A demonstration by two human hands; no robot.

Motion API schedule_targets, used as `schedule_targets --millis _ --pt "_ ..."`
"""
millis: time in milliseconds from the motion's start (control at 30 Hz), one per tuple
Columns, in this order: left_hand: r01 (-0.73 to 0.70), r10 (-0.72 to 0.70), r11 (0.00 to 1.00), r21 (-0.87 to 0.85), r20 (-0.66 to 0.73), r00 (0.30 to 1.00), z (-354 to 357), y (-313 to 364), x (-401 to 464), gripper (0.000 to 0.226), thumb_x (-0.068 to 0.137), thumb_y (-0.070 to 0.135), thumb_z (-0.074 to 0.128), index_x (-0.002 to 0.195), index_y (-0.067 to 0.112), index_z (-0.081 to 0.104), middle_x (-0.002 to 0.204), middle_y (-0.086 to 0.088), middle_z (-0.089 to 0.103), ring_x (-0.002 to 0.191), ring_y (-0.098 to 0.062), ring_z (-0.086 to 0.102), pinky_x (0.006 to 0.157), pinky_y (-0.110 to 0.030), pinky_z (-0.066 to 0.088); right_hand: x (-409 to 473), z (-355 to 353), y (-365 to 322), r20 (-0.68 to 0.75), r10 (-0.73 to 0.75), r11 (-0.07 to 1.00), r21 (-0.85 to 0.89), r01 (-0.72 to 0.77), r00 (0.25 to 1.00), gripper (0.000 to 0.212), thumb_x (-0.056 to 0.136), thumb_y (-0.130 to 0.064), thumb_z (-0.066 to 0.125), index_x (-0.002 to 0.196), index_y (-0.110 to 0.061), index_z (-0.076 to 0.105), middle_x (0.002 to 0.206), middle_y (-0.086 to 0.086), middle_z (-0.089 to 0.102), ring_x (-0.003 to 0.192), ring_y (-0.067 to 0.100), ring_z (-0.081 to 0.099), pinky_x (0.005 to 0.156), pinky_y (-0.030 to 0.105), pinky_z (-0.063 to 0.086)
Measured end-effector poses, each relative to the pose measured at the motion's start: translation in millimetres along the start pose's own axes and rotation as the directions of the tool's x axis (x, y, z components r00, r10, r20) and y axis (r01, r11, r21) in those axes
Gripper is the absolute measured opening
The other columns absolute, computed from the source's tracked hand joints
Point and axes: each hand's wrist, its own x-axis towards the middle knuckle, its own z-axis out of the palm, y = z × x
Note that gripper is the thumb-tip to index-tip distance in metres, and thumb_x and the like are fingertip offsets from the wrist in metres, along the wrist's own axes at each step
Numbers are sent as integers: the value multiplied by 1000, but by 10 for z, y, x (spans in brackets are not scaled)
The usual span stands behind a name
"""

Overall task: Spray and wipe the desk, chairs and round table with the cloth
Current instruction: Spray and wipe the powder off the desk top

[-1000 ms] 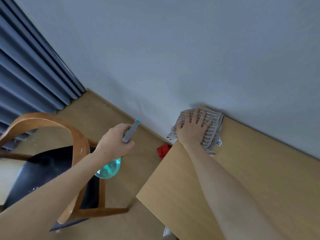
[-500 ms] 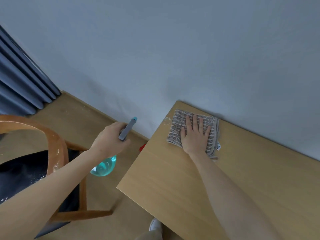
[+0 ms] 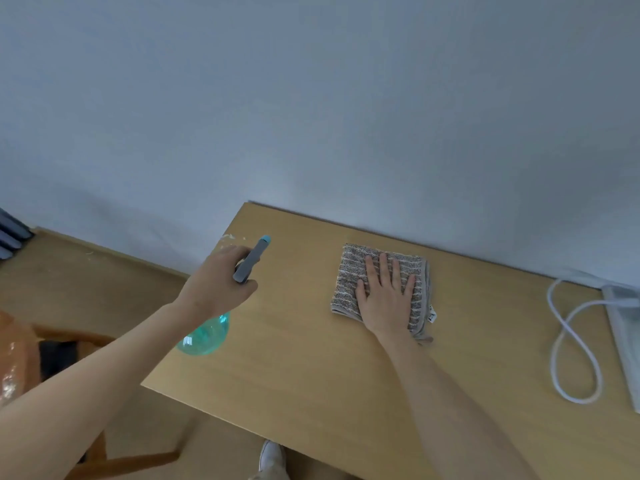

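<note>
Pressing flat with fingers spread, the right hand [image 3: 386,296] rests on the folded striped cloth [image 3: 379,289], which lies on the wooden desk [image 3: 311,358] near the wall. Left hand [image 3: 216,284] grips a teal spray bottle [image 3: 204,336] by its grey head, held over the desk's left edge.

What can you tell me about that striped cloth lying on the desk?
The cloth is a grey, ribbed towel with pale cream stripes, looking like soft terry fabric. It is folded into a rough square of several layers, with a small white label poking out at its near right corner. It lies flat on the wooden desk, near the wall at the back edge. The right hand rests on it, palm down with fingers spread straight, covering its near right part. Nothing else touches it.
</note>
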Motion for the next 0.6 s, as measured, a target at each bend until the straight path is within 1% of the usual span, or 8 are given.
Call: schedule_targets --millis 100,200,300,367,400,500,600 --pt "-32 32 999 -15 27 999 215 323 29 29 75 1 59 100 14 62 75 11 52 71 -15 55 74 -42 52 -114 -46 400 -4 40 999 5 -40 999 57 96 -50 2 149 -32 -9 159 -2 -13 146 21 -12 117 52 -7" --pt "-76 77 997 -35 40 996 442 630 68 32 73 -2 59 101 13 63 73 10 50 69 -16 54 70 -44 53 -214 -79 818 -15 83 997 4 -83 996 59 92 -52 -1 147 -32 -12 158 -2 -12 146 21 -11 117 52 -6" --pt "-93 96 994 -53 61 993 656 903 109 32 72 1 59 96 21 62 77 10 53 71 -18 57 68 -46 55 -300 -103 1217 -26 127 992 4 -127 992 66 85 -54 -10 147 -33 -11 159 -3 -10 147 21 -9 117 52 -7" --pt "-125 129 991 -52 84 988 804 1084 137 28 70 7 59 88 29 57 83 9 58 74 -18 58 68 -45 55 -361 -135 1476 -43 164 986 18 -163 986 73 82 -55 -12 150 -32 -3 160 -3 -5 147 21 -5 117 52 -6" --pt "-143 147 988 -51 96 984 881 1172 150 28 70 9 59 86 31 56 85 8 59 75 -18 58 68 -44 54 -394 -149 1605 -48 184 983 23 -183 982 74 81 -55 -12 151 -32 0 160 -3 -2 147 21 -3 117 52 -6" --pt "-170 176 983 -63 118 977 1097 1429 184 31 72 2 59 94 24 59 85 9 58 73 -17 57 70 -43 54 -518 -189 1977 -67 235 972 29 -234 970 75 82 -55 -9 152 -32 6 160 -2 3 147 22 2 116 51 -3" --pt "-200 208 977 -71 124 970 1288 1650 222 29 73 0 59 96 16 61 83 10 57 69 -14 56 71 -42 53 -599 -218 2322 -65 271 962 43 -268 960 76 81 -56 -11 152 -32 4 160 -3 1 148 21 1 116 49 0"
